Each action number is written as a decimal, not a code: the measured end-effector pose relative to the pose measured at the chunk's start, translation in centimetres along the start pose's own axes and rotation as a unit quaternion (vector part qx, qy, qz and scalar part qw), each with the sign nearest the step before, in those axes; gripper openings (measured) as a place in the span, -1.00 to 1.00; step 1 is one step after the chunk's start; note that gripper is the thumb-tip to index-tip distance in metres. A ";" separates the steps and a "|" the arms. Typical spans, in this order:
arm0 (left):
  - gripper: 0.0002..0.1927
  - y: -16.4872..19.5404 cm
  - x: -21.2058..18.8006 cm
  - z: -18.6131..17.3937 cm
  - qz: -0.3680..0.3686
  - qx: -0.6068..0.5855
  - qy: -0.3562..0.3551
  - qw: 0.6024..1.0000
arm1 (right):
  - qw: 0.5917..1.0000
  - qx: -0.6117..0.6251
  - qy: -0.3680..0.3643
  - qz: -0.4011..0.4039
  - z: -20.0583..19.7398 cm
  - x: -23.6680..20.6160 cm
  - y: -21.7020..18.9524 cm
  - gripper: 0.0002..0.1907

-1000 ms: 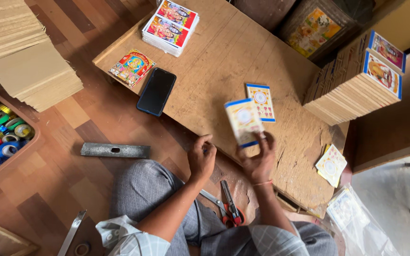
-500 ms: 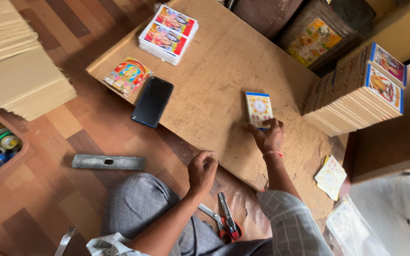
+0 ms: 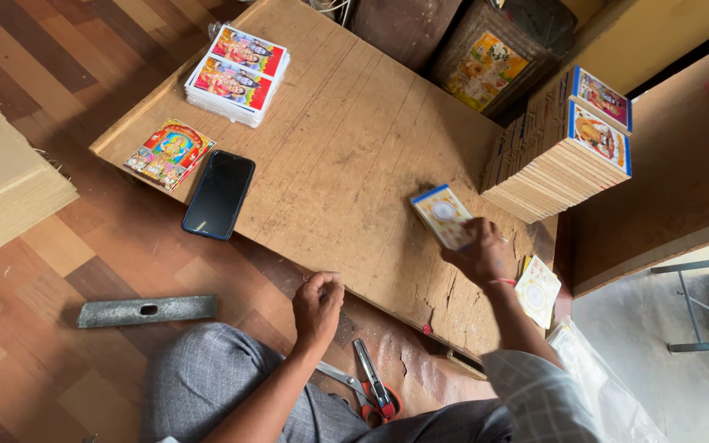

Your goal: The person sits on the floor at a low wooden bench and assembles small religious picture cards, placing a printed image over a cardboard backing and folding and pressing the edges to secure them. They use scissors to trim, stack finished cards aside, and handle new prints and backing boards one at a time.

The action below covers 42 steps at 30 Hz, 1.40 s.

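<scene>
The right hand (image 3: 480,257) pinches 1 thin card (image 3: 443,215) by its near edge; it looks light, stiff, easily bent. The left hand (image 3: 318,305) rests loosely curled, empty.

White blue-edged card (image 3: 443,215); black phone (image 3: 218,195); brown board (image 3: 346,148); grey-checked trousers (image 3: 215,377)

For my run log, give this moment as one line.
right hand: holding small card box | left hand: empty, at board edge

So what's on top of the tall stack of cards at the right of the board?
Two colourful picture cards with blue borders lie face up on the stack. The cards beneath show only plain edges, so their faces are hidden.
</scene>
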<state>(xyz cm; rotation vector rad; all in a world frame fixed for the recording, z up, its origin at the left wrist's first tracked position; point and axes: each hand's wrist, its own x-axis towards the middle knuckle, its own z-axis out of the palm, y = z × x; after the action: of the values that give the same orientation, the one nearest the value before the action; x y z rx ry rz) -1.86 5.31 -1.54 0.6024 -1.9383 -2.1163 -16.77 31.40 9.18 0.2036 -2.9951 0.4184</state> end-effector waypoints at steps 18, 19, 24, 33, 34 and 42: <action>-0.85 -1.5 -0.3 -0.7 -0.048 -0.053 -0.030 0.997 | 0.982 -0.188 -0.020 0.018 -1.9 2.1 9.3 -0.16; -0.85 -1.7 -0.3 -0.7 -0.051 -0.062 -0.031 0.996 | 0.980 -0.197 0.014 -0.009 -1.1 1.6 8.6 -0.24; -0.86 -1.4 -0.6 -1.1 -0.074 -0.074 -0.037 0.994 | 0.980 -0.185 0.068 0.021 0.6 0.7 6.8 -0.75; -0.84 -2.7 0.1 -0.7 -0.064 -0.072 -0.033 0.995 | 0.992 -0.126 0.022 0.019 0.8 -1.6 2.4 -0.51; -0.84 -3.1 0.2 -0.5 -0.050 -0.080 -0.025 0.995 | 0.997 -0.060 0.030 -0.044 1.4 -3.1 0.9 -0.47; -0.80 -0.8 2.6 0.5 0.128 -0.275 0.004 0.953 | 0.980 0.163 -0.079 -0.077 7.0 -13.3 -5.9 -0.70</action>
<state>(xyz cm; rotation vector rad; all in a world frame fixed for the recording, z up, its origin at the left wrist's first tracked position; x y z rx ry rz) -4.32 4.77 -2.74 0.2304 -1.2374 -2.3160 -3.47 25.38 2.40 0.5146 -3.0125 0.9148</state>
